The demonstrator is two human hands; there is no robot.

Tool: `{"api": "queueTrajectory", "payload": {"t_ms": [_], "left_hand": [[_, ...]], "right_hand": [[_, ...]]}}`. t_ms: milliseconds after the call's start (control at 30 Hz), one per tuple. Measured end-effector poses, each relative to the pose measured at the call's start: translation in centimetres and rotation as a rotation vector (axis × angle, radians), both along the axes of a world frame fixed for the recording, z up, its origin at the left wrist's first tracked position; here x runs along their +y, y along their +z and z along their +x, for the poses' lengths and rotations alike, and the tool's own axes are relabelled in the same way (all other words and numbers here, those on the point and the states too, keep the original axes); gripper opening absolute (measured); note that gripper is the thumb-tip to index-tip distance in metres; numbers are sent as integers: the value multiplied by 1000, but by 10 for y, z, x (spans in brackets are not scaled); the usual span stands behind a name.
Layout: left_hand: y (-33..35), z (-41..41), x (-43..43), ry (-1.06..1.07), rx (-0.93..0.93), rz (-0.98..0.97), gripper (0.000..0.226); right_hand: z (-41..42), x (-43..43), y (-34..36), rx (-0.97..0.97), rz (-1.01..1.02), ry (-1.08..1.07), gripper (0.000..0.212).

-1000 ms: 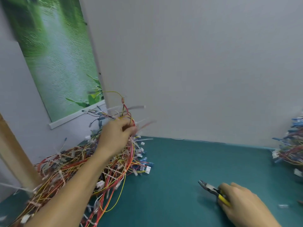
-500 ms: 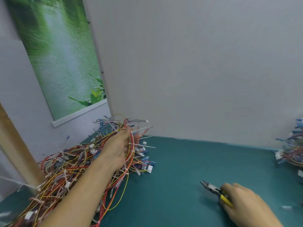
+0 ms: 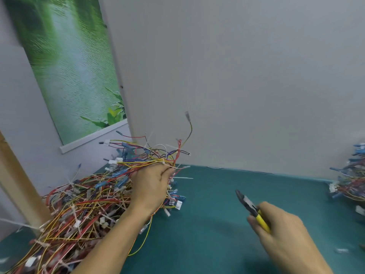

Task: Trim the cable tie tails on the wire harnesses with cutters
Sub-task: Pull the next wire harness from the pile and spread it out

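**Two hands, one pair of cutters, two heaps of harnesses**

Two hands were in view: one left hand (image 3: 152, 186) and one right hand (image 3: 280, 234). There was one pair of cutters (image 3: 250, 207), held in the right hand. The wire harnesses lay in two heaps: one left heap (image 3: 79, 210), and one right heap (image 3: 351, 184) cut off by the frame edge. One bundle (image 3: 150, 157) of wires was gripped by the left hand above the left heap. The single wires, connectors and cable tie tails were too many and too tangled to count. There was also one teal table (image 3: 217, 224), one green poster (image 3: 69, 66), one wooden post (image 3: 17, 184) and one grey wall panel (image 3: 237, 76).
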State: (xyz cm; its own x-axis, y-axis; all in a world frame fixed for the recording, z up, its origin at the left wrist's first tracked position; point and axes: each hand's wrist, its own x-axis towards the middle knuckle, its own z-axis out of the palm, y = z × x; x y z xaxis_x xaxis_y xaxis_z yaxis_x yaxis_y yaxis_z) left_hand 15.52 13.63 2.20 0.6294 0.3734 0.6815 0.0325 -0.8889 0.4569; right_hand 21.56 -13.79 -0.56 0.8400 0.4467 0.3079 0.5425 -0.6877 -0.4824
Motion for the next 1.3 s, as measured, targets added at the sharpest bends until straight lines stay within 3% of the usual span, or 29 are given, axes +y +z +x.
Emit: {"api": "queueTrajectory", "payload": {"t_ms": [100,267,333,400,467,533,633,667,800,967,1067,1300], "left_hand": [[-2,2,-5,-1,37,75,17],[2,-9,-23,164,54,396,19],[0,-11,-29,194,141,452,7],[-6,-13,-38,207,263,430,13],[-6,-15,-42,207,430,188,23],[-6,-19,-44,142,511,87,15],[-4,-20,-40,72,344,391,18],[-7,-19,-35,57,265,444,9],[-5,-26,-27,31,97,321,27],[7,-25,-28,24,-76,183,24],[11,-27,-30,21,-120,168,24],[30,-28,-30,71,-214,101,20]], "right_hand": [[-11,21,23,-25,246,153,29],[-16,63,56,-113,411,333,10],[-20,80,60,-163,452,396,20],[-22,94,58,-197,449,462,33],[-25,107,56,-238,380,494,37],[-25,115,51,-303,301,521,38],[-18,118,45,-396,195,445,25],[-15,118,44,-391,200,393,21],[-8,115,51,-219,596,227,8],[-6,112,75,-176,717,187,16],[-3,107,85,-47,614,240,20],[8,82,98,111,881,132,24]]}}
